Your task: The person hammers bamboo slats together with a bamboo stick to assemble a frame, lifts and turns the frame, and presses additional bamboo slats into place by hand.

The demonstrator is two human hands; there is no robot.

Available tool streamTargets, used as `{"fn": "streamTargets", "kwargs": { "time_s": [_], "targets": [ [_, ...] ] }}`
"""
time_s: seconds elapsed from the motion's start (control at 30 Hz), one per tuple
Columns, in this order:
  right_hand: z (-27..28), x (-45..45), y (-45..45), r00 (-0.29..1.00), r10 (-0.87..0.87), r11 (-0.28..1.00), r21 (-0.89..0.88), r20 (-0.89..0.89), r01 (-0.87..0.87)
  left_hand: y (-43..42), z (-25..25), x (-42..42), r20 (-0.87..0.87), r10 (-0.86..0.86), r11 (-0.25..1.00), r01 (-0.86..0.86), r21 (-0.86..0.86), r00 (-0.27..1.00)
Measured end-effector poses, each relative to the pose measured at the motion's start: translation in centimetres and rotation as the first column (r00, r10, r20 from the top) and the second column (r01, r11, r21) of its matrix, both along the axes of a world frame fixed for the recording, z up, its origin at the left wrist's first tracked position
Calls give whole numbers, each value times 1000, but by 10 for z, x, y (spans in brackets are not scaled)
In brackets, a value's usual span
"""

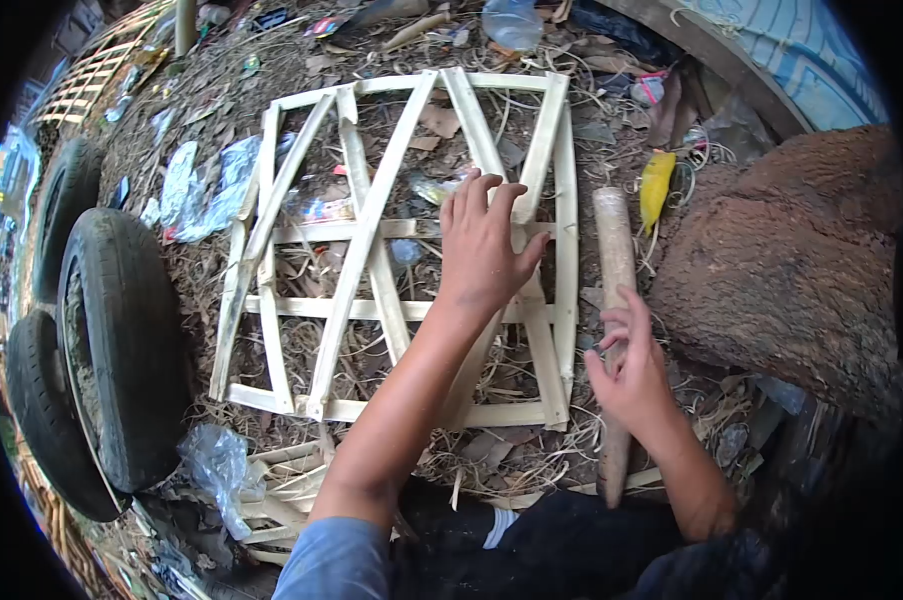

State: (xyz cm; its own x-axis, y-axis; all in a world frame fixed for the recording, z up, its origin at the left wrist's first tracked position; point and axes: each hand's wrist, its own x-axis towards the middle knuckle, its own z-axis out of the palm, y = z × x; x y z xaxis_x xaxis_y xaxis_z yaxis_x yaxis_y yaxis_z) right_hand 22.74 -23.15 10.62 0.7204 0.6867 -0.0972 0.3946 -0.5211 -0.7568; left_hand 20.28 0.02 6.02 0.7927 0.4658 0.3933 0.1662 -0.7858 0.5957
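A lattice frame of pale split strips (pixel 372 215) lies flat on the littered ground, its strips crossing diagonally over horizontal ones. Above its right half is my left hand (pixel 487 240), fingers apart and slightly curled, holding nothing; whether it touches the strips is unclear. To the right of the frame lies a thick wooden stick (pixel 615 240), pointing away from me. My right hand (pixel 632 375) is over the lower part of this stick, its fingers spread and loosely bent, not wrapped round it. Part of the stick is hidden by that hand.
A large brown stump (pixel 782 275) stands at the right, with a yellow leaf (pixel 656 188) beside it. Old tires (pixel 132 350) stand at the left. Clear plastic (pixel 217 470) and loose strips (pixel 292 490) lie near my legs. A plastic bottle (pixel 512 22) is at the top.
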Motion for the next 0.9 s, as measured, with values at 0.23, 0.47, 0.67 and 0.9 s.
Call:
{"fn": "streamTargets", "kwargs": {
  "time_s": [0.23, 0.47, 0.67, 0.9],
  "targets": [
    [-54, 55, 75, 964, -251, 966, 41, -91, 255, 30, -27, -18, -239, -21, 994, -5, -106, 971],
    [-77, 66, 71, 943, -203, 957, 149, -264, 248, 18, -54, -3, -129, 86, 991, -99, -94, 988],
    [-71, 59, 74, 951, -205, 963, 129, -230, 239, 17, -63, 1, -66, 130, 987, -136, -91, 989],
    [-71, 61, 75, 933, -235, 950, 139, -271, 279, 28, -48, -4, -162, 112, 994, -113, 6, 980]
  ]
}}
